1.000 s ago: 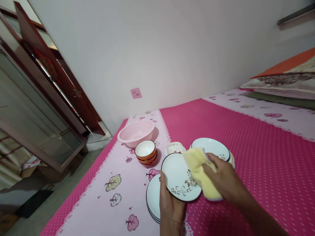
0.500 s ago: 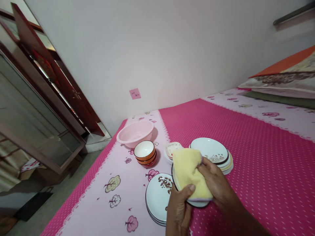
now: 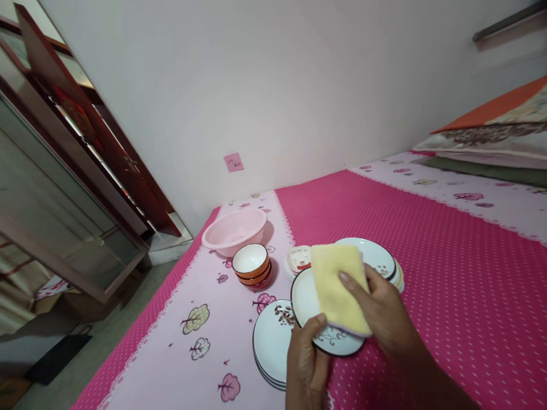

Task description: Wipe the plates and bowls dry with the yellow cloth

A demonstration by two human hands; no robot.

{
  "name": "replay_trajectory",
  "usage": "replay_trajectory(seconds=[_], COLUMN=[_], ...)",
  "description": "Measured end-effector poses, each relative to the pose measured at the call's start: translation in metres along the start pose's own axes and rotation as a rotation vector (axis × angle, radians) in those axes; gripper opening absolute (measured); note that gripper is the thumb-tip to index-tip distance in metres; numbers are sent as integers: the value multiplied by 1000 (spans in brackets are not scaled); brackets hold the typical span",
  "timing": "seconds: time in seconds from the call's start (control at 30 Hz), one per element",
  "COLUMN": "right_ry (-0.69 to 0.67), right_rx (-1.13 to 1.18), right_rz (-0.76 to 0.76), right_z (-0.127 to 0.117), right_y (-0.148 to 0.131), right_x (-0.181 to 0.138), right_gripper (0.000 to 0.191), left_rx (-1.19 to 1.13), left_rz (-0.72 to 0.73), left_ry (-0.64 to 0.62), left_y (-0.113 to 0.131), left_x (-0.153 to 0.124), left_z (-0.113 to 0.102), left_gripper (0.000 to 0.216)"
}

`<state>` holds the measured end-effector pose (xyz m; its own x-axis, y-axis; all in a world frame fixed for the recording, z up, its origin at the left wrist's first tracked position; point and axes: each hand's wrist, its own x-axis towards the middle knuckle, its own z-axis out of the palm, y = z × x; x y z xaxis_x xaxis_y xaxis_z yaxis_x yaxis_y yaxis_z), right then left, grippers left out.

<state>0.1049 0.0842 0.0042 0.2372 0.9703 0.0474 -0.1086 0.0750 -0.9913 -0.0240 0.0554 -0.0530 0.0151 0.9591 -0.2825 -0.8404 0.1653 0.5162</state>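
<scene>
My left hand [image 3: 308, 359] grips the near rim of a white plate [image 3: 308, 304] with a dark edge and brown floral print, held above the bed cover. My right hand [image 3: 382, 310] presses a yellow cloth [image 3: 337, 285] flat on the plate's face, fingers closed over the cloth. Below the held plate lies a stack of similar plates [image 3: 270, 341]. Behind the cloth stands another plate stack [image 3: 380, 259].
A pink basin [image 3: 234, 230] and stacked orange bowls [image 3: 252, 265] sit further left on the pink patterned cover [image 3: 448, 267]. A small printed dish stack [image 3: 298, 261] lies beside them. Folded bedding [image 3: 491, 142] is at the far right; a glass door frame [image 3: 64, 188] stands left.
The cloth has slid up and to the right across the held plate, uncovering its lower left face. My left hand keeps its grip on the rim.
</scene>
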Motion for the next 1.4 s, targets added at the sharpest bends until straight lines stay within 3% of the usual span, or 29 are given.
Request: replay_trajectory(seconds=[0.1,0.23,0.33,0.4,0.5,0.6,0.73,0.9,1.23,1.4], right_ry=[134,223,82,-65,-234,-365,-451,-531,-484,-299], right_rx=[-144,-490,-625,-700,-830,-893,-861,-776,-900,-942], right_rz=[-112,-548,-833,-913,-958,-980,-958,-996,-955,-930], right_z=[-20,-33,-26,-20,-14,-14,-10,5,8,13], right_y=[-11,-18,-14,-8,6,25,47,59,59,48], right_x=[1,0,-2,-3,-2,-4,-22,-46,-21,-17], right_gripper=[44,23,25,34,50,52,44,48,49,51], left_rx=[-112,-257,-262,-242,-218,-212,-222,-234,-229,-202], left_rz=[-64,-57,-66,-59,-35,-23,-69,-184,-113,-83], left_ry=[44,22,-43,-95,-130,-132,-115,-158,-119,-161], left_y=[4,10,13,14,14,15,19,26,19,18], left_x=[2,6,7,7,8,9,9,3,-3,-1], left_z=[2,2,0,-2,-4,-6,-9,-15,-1,2], left_gripper=[42,50,62,67,67,66,74,82,56,54])
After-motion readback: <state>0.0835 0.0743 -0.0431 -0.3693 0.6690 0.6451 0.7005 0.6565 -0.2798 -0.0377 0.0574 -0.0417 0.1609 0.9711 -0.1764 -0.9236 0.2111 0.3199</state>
